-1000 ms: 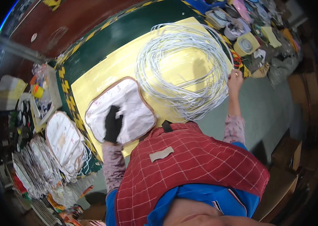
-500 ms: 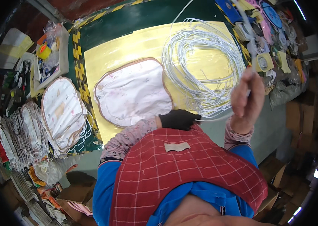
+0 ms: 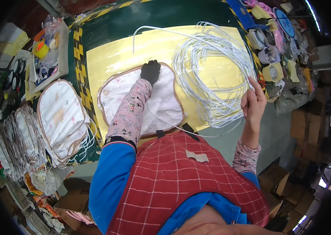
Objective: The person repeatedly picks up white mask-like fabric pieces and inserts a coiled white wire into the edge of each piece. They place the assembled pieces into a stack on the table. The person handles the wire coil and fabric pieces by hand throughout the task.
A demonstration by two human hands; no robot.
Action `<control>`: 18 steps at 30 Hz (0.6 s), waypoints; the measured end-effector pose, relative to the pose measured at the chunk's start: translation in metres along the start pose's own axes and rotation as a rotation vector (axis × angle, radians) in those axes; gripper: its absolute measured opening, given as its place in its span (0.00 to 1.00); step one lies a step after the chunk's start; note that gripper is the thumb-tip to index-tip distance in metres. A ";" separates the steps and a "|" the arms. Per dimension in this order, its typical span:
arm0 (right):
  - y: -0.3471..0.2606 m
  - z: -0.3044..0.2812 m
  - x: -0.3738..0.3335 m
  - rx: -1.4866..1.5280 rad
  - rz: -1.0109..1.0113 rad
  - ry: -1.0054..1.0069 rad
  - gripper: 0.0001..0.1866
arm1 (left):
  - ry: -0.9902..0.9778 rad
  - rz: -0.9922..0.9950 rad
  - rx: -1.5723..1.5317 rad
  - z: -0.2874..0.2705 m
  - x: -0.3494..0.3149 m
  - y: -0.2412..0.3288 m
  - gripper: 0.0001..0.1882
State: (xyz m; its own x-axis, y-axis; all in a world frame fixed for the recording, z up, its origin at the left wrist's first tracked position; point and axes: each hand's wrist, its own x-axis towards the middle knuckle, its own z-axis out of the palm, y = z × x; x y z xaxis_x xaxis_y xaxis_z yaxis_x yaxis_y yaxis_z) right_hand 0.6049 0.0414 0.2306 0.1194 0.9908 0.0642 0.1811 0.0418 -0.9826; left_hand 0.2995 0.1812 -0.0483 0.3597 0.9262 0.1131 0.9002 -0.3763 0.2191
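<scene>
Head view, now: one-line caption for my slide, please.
Gloved left hand over a brown-edged white cloth, bare right hand beside coiled white cord.

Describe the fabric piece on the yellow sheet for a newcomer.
Find the green table, then its yellow sheet. The brown-edged fabric piece lies left of the white coil; unlike the stack further left, it lies under the left hand.

We find the fabric piece (image 3: 166,102) white, sparsely printed, brown-edged; the cord (image 3: 222,117) white; the sheet (image 3: 157,44) yellow. We note a green desk (image 3: 153,15), black-and-yellow striped tape (image 3: 80,64), a white-checked red apron (image 3: 161,176).
</scene>
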 end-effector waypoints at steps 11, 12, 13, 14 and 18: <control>0.004 -0.050 -0.022 0.480 -0.063 -0.079 0.21 | 0.496 -0.024 -0.973 -0.189 -0.043 -0.009 0.08; 0.008 -0.051 -0.018 0.502 -0.065 -0.086 0.21 | 0.523 -0.075 -1.105 -0.206 -0.052 -0.002 0.08; 0.011 -0.052 -0.017 0.520 -0.067 -0.084 0.21 | 0.495 -0.217 -1.349 -0.214 -0.059 -0.003 0.08; 0.012 -0.052 -0.016 0.558 -0.082 -0.115 0.21 | 0.589 -0.168 -1.036 -0.222 -0.069 0.000 0.09; 0.017 -0.056 -0.011 0.679 -0.128 -0.236 0.20 | 0.772 -0.006 -0.356 -0.247 -0.100 0.009 0.06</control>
State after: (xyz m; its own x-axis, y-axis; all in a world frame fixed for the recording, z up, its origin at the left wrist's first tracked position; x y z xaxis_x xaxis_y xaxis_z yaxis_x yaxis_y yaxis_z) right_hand 0.6612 0.0238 0.2233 -0.0898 0.9709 0.2220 -0.4753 0.1541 -0.8662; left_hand 0.2107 0.0797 0.1812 -0.0302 0.7015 0.7121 0.7239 -0.4758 0.4995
